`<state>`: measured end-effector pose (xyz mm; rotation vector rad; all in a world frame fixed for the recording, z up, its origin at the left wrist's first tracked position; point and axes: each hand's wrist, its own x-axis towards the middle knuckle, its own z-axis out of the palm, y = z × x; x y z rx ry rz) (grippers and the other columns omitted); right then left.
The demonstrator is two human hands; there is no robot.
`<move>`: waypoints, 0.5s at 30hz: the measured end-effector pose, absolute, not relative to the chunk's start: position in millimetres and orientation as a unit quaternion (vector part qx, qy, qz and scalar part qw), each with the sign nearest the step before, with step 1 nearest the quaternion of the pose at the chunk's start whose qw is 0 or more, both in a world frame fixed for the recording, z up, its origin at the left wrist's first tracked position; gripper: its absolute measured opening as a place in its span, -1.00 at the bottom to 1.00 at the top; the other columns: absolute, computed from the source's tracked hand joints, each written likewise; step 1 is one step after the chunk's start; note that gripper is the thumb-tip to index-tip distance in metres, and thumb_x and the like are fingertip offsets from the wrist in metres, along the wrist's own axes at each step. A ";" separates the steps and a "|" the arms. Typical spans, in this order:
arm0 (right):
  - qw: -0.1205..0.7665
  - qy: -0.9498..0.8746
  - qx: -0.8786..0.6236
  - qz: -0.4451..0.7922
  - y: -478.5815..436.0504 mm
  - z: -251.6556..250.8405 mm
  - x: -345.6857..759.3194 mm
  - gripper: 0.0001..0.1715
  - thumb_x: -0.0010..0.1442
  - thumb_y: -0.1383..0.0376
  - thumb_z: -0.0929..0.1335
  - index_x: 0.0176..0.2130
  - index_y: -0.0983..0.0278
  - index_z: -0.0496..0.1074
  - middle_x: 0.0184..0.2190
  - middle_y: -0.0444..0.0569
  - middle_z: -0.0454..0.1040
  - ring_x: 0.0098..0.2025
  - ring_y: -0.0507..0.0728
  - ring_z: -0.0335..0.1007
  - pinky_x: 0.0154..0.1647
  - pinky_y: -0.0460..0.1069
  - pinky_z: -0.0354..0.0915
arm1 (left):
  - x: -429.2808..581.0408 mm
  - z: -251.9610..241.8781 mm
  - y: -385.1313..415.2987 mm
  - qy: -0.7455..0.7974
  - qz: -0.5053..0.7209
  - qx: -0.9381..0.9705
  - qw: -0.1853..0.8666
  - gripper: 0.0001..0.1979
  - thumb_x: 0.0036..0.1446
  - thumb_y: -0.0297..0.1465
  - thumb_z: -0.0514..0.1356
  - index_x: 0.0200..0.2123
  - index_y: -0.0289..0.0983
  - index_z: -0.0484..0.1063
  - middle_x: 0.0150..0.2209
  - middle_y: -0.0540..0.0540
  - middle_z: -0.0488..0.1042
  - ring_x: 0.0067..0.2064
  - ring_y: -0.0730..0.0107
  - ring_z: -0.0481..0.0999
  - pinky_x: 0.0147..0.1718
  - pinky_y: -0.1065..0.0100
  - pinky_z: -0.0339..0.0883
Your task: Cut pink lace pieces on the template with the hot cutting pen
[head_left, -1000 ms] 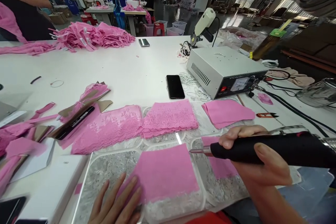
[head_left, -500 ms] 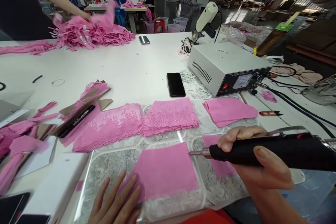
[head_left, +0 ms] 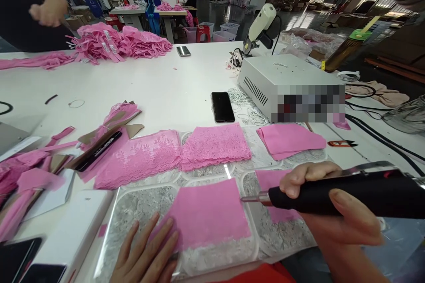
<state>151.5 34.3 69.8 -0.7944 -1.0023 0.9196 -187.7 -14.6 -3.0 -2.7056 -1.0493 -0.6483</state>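
My left hand (head_left: 146,250) lies flat, fingers spread, over the lower left corner of a pink fabric piece (head_left: 210,216). That piece rests on a grey marbled mat (head_left: 142,205) with rounded pale borders. In my right hand (head_left: 348,212) is a thick black handheld welder (head_left: 335,192), its narrow metal tip (head_left: 252,199) at the right edge of the fabric. Whether the tip touches the cloth I cannot tell. Partly hidden behind the tool is another pink piece (head_left: 267,179). Beyond are two stacks of pink lace pieces (head_left: 215,146) (head_left: 142,154) and a plain pink stack (head_left: 290,139).
A grey power unit (head_left: 292,68) with black cables (head_left: 385,141) stands at the right, near orange-handled snips (head_left: 341,143). A black phone (head_left: 222,107) lies mid-table. At the left are a white box (head_left: 69,234) and pink straps. A co-worker stands by a pink garment heap (head_left: 113,44).
The welder and my right hand have shifted slightly right and down. My left hand stays on the fabric. The co-worker's hand has drawn back from the pink heap.
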 end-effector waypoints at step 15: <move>0.670 -0.487 -0.352 0.436 17.6 69.9 152.0 -0.82 0.15 0.16 0.38 -0.28 0.20 0.50 -0.51 -0.06 0.45 -0.54 0.10 0.39 -0.54 0.03 0.41 | -186.5 -1.6 -14.7 -0.355 -0.220 -0.905 0.084 -0.68 0.28 -0.47 0.10 0.08 -0.29 0.44 0.16 -0.16 0.43 0.35 0.14 0.14 0.37 0.06 -0.15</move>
